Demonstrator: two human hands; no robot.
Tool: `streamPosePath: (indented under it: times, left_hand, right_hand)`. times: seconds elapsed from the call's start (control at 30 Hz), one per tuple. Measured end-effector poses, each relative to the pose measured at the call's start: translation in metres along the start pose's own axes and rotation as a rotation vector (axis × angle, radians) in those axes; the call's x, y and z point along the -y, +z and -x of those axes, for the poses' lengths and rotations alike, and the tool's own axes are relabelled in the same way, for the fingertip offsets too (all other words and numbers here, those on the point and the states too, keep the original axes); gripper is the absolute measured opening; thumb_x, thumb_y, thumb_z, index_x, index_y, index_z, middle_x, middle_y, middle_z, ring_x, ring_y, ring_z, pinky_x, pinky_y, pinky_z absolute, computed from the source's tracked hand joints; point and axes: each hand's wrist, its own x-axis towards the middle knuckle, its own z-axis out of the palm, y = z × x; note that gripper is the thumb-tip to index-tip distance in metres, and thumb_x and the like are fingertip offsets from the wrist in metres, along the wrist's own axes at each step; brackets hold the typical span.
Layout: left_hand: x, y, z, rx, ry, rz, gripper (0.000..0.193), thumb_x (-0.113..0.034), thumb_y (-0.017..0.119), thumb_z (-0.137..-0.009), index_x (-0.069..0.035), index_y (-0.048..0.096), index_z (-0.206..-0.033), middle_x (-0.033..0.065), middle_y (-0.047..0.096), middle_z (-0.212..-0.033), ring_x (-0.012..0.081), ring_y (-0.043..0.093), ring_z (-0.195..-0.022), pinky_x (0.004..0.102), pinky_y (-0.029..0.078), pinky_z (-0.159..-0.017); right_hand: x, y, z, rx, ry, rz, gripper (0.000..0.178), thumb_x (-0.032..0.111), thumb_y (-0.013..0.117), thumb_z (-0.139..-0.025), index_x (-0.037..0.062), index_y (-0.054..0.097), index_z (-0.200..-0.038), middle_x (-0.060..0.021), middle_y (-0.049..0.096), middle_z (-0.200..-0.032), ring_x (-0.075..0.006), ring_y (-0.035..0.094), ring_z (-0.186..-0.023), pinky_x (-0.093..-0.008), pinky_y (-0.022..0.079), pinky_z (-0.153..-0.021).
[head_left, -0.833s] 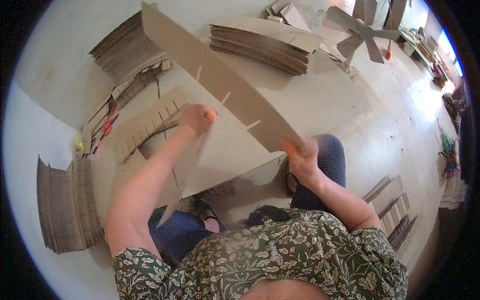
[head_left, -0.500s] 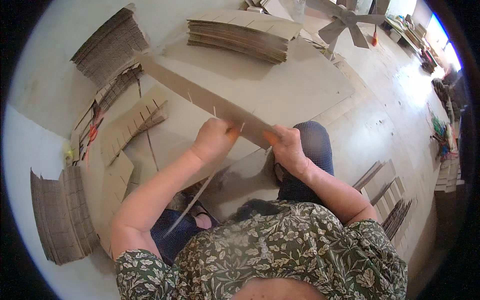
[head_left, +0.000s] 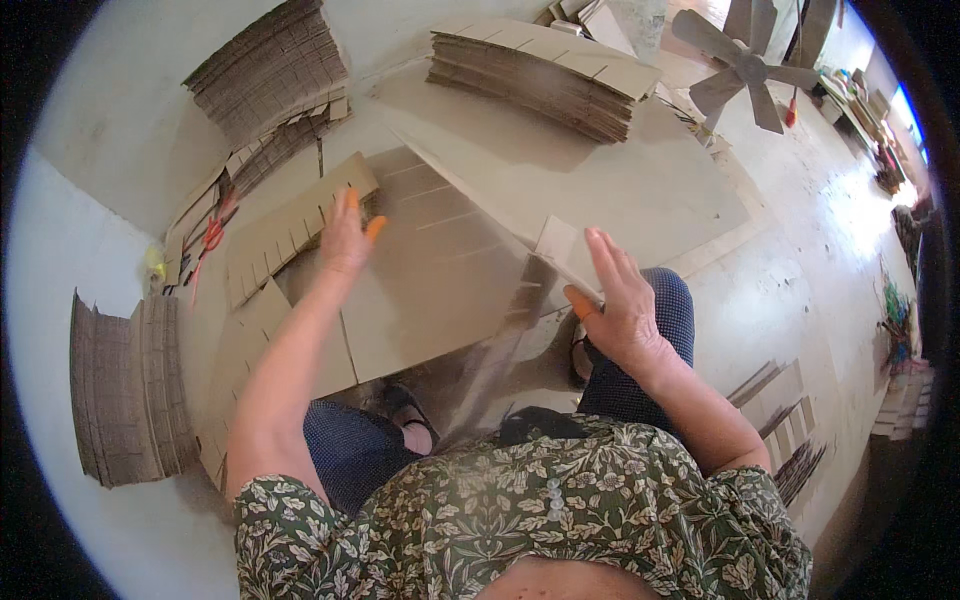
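at left, the left hand (head_left: 345, 242) reaches the slotted cards (head_left: 275, 245), fingers apart, contact unclear; a careless brush could skew them. between the hands, a blurred strip (head_left: 435, 210) looks unheld and could slip. at right, the right hand (head_left: 628, 318) meets a pale card (head_left: 556, 240); whether it pinches, i cannot tell; slack fingers could drop it.

Slotted cardboard piece (head_left: 428, 205), centre: motion-blurred, outline indistinct. Upper-left stack (head_left: 268, 75): top clipped by picture edge. Far-right clutter (head_left: 880, 155): too small to identify.
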Motion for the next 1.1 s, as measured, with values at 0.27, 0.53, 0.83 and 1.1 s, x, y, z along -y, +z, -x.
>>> streamPosePath:
  times: [0.27,0.53,0.83,1.1]
  left_hand:
    - [0.059,0.014,-0.043,0.215,-0.204,-0.105,0.046,-0.029,0.06,-0.088,-0.012,0.048,-0.129,0.0159,0.054,-0.123,0.0347,0.053,-0.11,0.0452,0.045,-0.091]
    - [0.083,0.005,-0.056,0.129,-0.121,-0.032,0.023,-0.032,0.059,-0.086,-0.011,0.067,-0.091,0.0165,0.065,-0.085,0.0354,0.062,-0.082,0.045,0.048,-0.069]
    - [-0.003,-0.052,-0.047,0.117,-0.002,0.001,0.03,-0.03,0.058,-0.087,-0.001,0.063,-0.084,0.0221,0.063,-0.083,0.0366,0.061,-0.079,0.0449,0.045,-0.066]
    - [-0.053,-0.016,-0.063,0.399,-0.115,0.473,0.027,-0.026,0.06,-0.086,0.0,0.063,-0.092,0.0166,0.066,-0.081,0.0299,0.062,-0.076,0.0372,0.05,-0.07]
  right_hand:
    - [0.002,0.017,-0.04,0.245,-0.227,0.071,0.062,-0.001,0.05,-0.076,0.0076,0.037,-0.136,-0.0198,0.055,-0.119,-0.0356,0.06,-0.098,-0.0426,0.052,-0.078]
    - [-0.034,0.013,-0.057,0.353,0.085,0.237,0.067,0.002,0.05,-0.078,0.0104,0.027,-0.141,-0.0202,0.063,-0.08,-0.039,0.063,-0.072,-0.0466,0.051,-0.064]
    - [-0.047,0.025,-0.051,0.165,-0.023,-0.021,0.064,0.0,0.055,-0.078,0.0074,0.033,-0.137,-0.0212,0.063,-0.084,-0.0402,0.062,-0.073,-0.0473,0.049,-0.062]
    - [-0.015,0.009,-0.063,0.049,-0.256,-0.263,0.06,-0.002,0.055,-0.076,0.0073,0.039,-0.134,-0.02,0.063,-0.085,-0.0384,0.062,-0.069,-0.0442,0.05,-0.059]
